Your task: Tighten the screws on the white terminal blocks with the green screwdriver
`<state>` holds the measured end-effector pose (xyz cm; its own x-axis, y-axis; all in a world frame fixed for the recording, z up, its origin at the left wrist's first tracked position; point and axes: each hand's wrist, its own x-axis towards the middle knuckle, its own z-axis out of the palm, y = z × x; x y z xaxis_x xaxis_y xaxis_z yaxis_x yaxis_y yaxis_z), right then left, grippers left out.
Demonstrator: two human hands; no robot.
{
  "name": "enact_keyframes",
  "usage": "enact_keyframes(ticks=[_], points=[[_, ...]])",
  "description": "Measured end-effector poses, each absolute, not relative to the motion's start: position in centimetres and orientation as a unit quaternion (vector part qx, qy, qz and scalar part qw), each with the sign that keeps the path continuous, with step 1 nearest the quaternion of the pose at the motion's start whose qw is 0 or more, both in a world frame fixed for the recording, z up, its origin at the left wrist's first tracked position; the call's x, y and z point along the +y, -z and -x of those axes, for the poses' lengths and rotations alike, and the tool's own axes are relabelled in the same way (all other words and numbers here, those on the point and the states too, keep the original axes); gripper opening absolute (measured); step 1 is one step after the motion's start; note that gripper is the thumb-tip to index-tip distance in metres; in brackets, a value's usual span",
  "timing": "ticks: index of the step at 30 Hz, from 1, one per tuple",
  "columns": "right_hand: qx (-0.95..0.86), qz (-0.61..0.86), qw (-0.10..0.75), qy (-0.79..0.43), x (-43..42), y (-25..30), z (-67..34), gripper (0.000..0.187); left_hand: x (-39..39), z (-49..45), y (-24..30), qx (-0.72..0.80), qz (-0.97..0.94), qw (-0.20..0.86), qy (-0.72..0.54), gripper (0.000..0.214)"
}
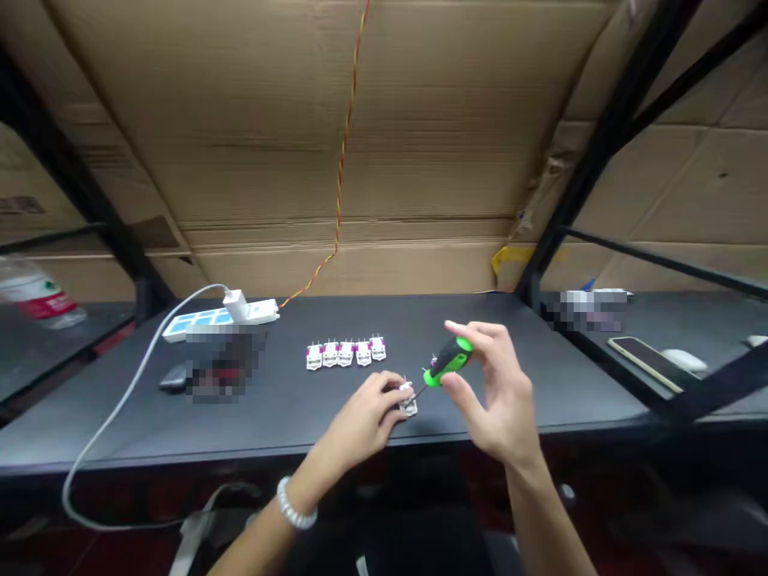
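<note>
Your left hand (367,416) pins the white part (409,402) flat. Your right hand (501,394) grips the screwdriver (449,362); hold its tip square.

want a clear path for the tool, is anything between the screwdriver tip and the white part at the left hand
Nothing visible: the screwdriver in the right hand points at the white part the left hand holds.

A small white pinned part (409,400) sits on the dark surface (516,328) near its front edge. A green-and-black screwdriver (447,362) slants down leftward, its thin tip at the part.
</note>
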<state>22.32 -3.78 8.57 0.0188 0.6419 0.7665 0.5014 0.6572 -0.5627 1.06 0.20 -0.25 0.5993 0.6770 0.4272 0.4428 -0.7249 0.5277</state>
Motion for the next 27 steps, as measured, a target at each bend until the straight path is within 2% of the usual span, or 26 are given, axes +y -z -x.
enact_keyframes(ticks=[2, 7, 12, 17, 22, 27], points=[[-0.688, 0.427, 0.586, -0.046, -3.76, -8.53, -22.31, 0.045, 0.19, -1.08, 0.26, 0.32, -0.875, 0.186, -0.314, 0.03], [-0.721, 0.382, 0.565, -0.118, -3.73, -8.5, -22.38, 0.05, 0.2, -1.09, 0.23, 0.317, -0.876, 0.189, -0.312, 0.027], [-0.693, 0.41, 0.59, -0.051, -3.63, -8.47, -22.06, 0.044, 0.18, -1.03, 0.27, 0.319, -0.875, 0.185, -0.313, 0.029], [-0.713, 0.382, 0.578, -0.105, -3.85, -8.5, -22.17, 0.05, 0.25, -1.05, 0.25, 0.317, -0.877, 0.179, -0.314, 0.029], [-0.676, 0.427, 0.599, -0.046, -3.69, -8.36, -22.28, 0.044, 0.24, -1.04, 0.16, 0.318, -0.877, 0.177, -0.313, 0.031], [-0.704, 0.39, 0.586, -0.095, -3.53, -8.53, -22.26, 0.05, 0.3, -1.0, 0.26, 0.32, -0.877, 0.181, -0.309, 0.029]])
